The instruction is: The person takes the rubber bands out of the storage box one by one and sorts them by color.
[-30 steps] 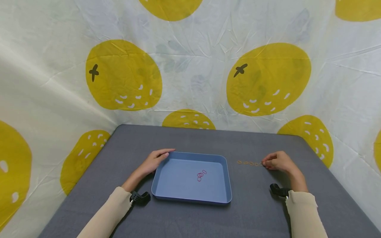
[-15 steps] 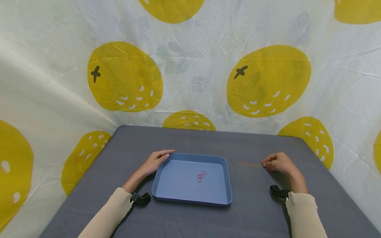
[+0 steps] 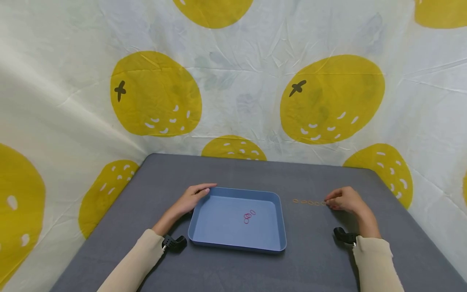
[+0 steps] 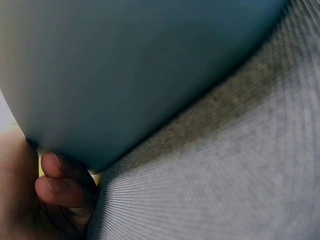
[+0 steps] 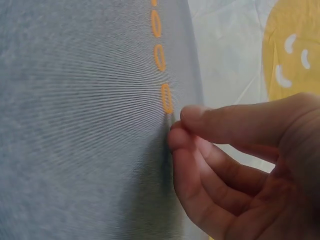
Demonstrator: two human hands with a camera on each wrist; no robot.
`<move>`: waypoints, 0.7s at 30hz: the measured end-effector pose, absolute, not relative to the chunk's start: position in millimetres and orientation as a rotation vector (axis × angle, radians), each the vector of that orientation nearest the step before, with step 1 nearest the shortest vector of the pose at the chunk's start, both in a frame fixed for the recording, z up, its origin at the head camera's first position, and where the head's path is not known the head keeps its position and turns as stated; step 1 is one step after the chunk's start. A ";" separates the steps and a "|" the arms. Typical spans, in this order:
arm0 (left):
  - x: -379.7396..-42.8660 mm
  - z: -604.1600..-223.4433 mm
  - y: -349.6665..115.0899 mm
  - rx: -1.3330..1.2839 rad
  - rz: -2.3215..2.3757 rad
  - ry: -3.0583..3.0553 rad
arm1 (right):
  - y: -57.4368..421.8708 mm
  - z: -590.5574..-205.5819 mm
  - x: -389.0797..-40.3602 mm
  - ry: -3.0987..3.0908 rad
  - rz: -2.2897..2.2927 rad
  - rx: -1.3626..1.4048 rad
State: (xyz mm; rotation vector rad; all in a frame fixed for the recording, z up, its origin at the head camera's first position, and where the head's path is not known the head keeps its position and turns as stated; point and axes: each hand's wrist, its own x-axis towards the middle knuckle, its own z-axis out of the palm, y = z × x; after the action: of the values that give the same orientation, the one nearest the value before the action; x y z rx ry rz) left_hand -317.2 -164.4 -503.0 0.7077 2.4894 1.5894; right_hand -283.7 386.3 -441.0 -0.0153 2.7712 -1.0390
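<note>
My left hand (image 3: 190, 198) holds the far left corner of a shallow blue tray (image 3: 268, 239). In the left wrist view, bent fingers (image 4: 62, 192) lie against the outside of that corner, below the tray wall (image 4: 135, 65). Inside the tray is a small cluster of red rubber bands (image 3: 246, 221). To the right of the tray, several orange rubber bands (image 3: 304, 202) lie in a row on the cloth. At the row's right end my right hand (image 3: 346, 199) pinches with thumb and fingertips, which partly cover the end band. Beside these fingertips lies another orange band (image 5: 167, 98).
A grey cloth (image 3: 233, 269) covers the table. Behind it and at both sides hangs a white curtain (image 3: 240, 93) with large yellow fruit prints. Black wrist camera mounts (image 3: 175, 243) sit at both cuffs, close above the cloth.
The whole head view has shifted slightly. Both hands, the tray and the bands keep the same places relative to one another.
</note>
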 end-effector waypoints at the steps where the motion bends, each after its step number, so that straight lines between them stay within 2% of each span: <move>1: -317.4 -503.1 -164.4 0.703 1.595 2.486 | 386.4 -439.5 -284.2 2.789 -1.011 -0.016; 10: -320.1 -507.5 -165.0 0.717 1.602 2.481 | 379.8 -423.7 -281.6 2.907 -0.847 -0.073; 21: -318.6 -507.4 -166.7 0.717 1.606 2.488 | 350.3 -402.4 -276.5 3.007 -0.874 -0.190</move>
State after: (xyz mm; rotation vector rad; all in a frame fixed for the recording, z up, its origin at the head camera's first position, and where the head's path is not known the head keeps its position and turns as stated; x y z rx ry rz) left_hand -318.6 -166.7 -507.4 0.7165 2.4879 1.6059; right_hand -276.5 350.3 -402.4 -0.1902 3.0066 -0.8745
